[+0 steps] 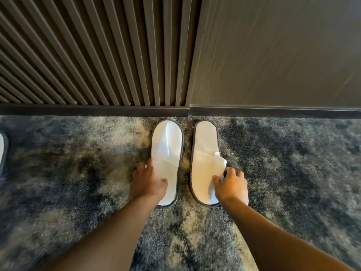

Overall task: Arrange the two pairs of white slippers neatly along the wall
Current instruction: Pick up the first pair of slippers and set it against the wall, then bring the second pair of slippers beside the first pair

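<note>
left slipper [167,145] | under left fingers [145,169] | right slipper [205,145] | right fingers [230,173] pinch strap

The scene is viewed from a single head-worn wide-angle camera, aimed forward and steeply down. The carpet [78,173] and the wall's dark baseboard [97,110] are seen from close range, with both forearms entering from the bottom edge.

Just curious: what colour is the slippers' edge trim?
Dark grey trim, white slippers; head view.

Matt white cloth slippers [167,145] with dark trim – on mottled rough-pile carpet [293,163], matt ribbed wall panel [88,55].
</note>
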